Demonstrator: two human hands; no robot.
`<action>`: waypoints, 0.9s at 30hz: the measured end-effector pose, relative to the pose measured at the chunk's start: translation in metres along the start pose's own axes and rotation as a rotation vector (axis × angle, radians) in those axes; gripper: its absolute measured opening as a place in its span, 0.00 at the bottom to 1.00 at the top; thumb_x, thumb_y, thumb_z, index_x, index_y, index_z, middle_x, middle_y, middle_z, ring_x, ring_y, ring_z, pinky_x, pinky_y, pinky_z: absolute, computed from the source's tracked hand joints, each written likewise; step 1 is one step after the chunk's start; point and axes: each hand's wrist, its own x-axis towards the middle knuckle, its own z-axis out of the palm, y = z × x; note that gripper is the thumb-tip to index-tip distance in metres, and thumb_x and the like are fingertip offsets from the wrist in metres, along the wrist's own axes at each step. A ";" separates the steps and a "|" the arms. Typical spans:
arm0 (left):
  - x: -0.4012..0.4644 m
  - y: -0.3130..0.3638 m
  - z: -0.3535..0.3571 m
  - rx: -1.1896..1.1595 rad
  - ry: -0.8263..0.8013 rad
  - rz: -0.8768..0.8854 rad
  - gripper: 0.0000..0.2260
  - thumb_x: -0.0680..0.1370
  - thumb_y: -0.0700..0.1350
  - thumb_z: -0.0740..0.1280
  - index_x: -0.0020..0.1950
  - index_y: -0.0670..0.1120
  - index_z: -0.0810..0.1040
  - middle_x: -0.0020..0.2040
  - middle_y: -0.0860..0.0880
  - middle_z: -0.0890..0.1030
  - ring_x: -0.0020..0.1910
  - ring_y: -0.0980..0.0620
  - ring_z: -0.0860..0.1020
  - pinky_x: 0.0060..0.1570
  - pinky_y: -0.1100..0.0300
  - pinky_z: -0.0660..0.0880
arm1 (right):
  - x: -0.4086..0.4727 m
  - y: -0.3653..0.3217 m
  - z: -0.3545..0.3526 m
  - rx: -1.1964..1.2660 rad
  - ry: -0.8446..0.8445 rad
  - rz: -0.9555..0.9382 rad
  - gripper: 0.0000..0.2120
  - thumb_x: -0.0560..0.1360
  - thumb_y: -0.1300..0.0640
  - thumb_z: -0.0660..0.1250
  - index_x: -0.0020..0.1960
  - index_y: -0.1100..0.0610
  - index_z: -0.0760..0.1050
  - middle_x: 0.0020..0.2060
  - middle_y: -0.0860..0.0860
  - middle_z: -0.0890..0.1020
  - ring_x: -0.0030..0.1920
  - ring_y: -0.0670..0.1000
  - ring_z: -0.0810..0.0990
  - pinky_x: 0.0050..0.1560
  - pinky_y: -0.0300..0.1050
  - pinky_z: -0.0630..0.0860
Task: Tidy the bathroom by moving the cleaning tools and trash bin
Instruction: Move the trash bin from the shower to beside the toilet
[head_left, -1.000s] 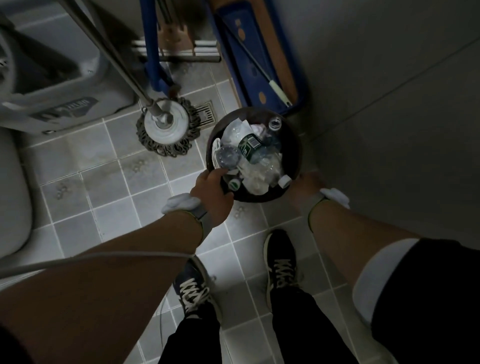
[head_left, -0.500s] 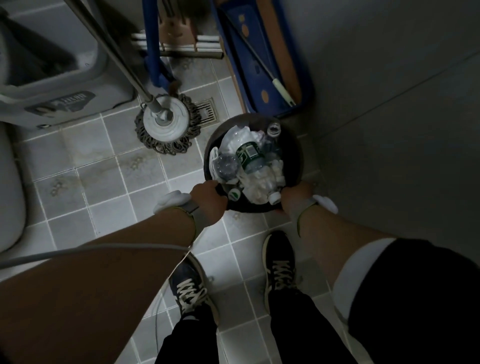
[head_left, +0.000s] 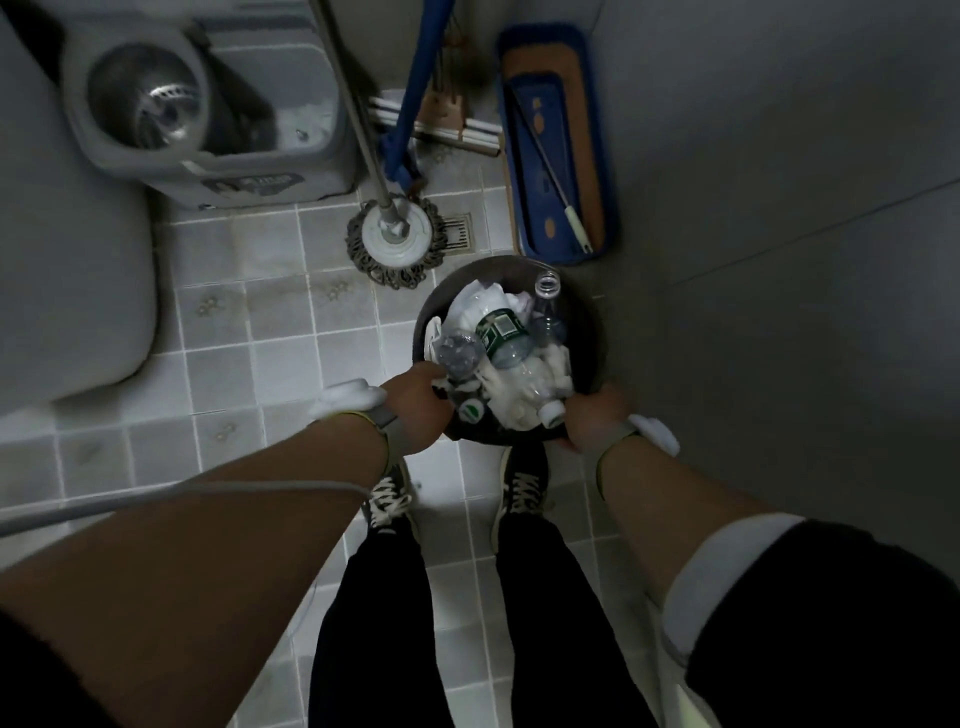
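Note:
A round dark trash bin (head_left: 589, 322) full of plastic bottles and white paper stands just ahead of my feet. My left hand (head_left: 415, 410) grips its near left rim and my right hand (head_left: 595, 421) grips its near right rim. A round spin mop head (head_left: 397, 241) with a metal pole rests on the tiled floor behind the bin. A blue flat mop pad (head_left: 558, 145) leans against the right wall, and a blue-handled tool (head_left: 413, 104) stands at the back.
A grey spin-mop bucket (head_left: 208, 119) sits at the back left. A white toilet edge (head_left: 72, 291) fills the left side. A floor drain (head_left: 457, 234) lies beside the mop head. The grey wall (head_left: 779, 234) closes the right side.
The trash bin has come nearer to my feet with both hands on its rim. The view has tilted so the mop bucket shows more.

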 end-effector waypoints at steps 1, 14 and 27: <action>-0.021 0.002 -0.010 -0.041 0.024 -0.006 0.20 0.80 0.46 0.61 0.72 0.48 0.67 0.65 0.43 0.76 0.57 0.42 0.78 0.47 0.61 0.69 | -0.023 -0.008 -0.007 -0.018 -0.003 -0.026 0.17 0.78 0.62 0.62 0.64 0.67 0.70 0.57 0.66 0.79 0.51 0.64 0.82 0.45 0.54 0.82; -0.230 -0.010 -0.116 -0.278 0.376 -0.048 0.09 0.74 0.49 0.66 0.51 0.56 0.68 0.48 0.47 0.82 0.46 0.44 0.80 0.43 0.60 0.71 | -0.220 -0.108 -0.054 -0.391 -0.115 -0.441 0.04 0.77 0.62 0.61 0.50 0.63 0.71 0.47 0.65 0.81 0.37 0.59 0.78 0.44 0.56 0.82; -0.366 -0.098 -0.174 -0.214 0.759 -0.080 0.10 0.74 0.53 0.65 0.52 0.52 0.70 0.43 0.50 0.80 0.45 0.45 0.79 0.42 0.59 0.70 | -0.411 -0.155 -0.007 -0.654 -0.198 -0.673 0.12 0.79 0.63 0.58 0.41 0.68 0.74 0.24 0.60 0.76 0.20 0.54 0.74 0.20 0.35 0.67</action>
